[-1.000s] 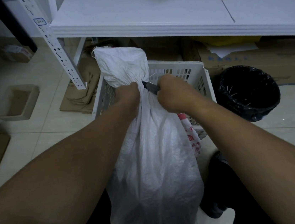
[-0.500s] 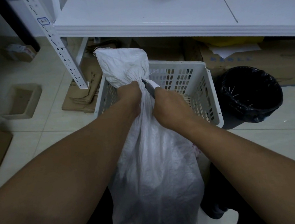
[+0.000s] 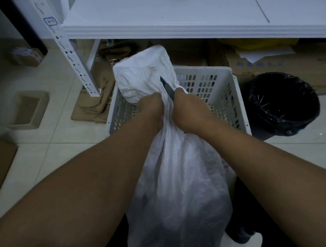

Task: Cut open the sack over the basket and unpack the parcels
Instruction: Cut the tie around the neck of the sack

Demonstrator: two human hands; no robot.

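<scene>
A white woven sack (image 3: 178,187) hangs in front of me, its tied neck gathered above a white plastic basket (image 3: 223,87) on the floor. My left hand (image 3: 150,110) grips the sack just below the bunched top. My right hand (image 3: 189,110) grips a knife (image 3: 167,87) whose dark blade points up and left against the sack's neck. The sack's bunched end flares out above both hands, over the basket's left side. No parcels show; the sack hides them.
A white metal shelf (image 3: 185,13) overhangs the basket, with its perforated post (image 3: 72,58) at the left. A bin with a black liner (image 3: 285,104) stands right of the basket. Flattened cardboard (image 3: 96,102) lies under the shelf, and a shallow box (image 3: 27,109) sits on the tiled floor.
My right hand has moved in close to my left along the sack's neck, and the knife blade has swung from pointing left to pointing up into the neck.
</scene>
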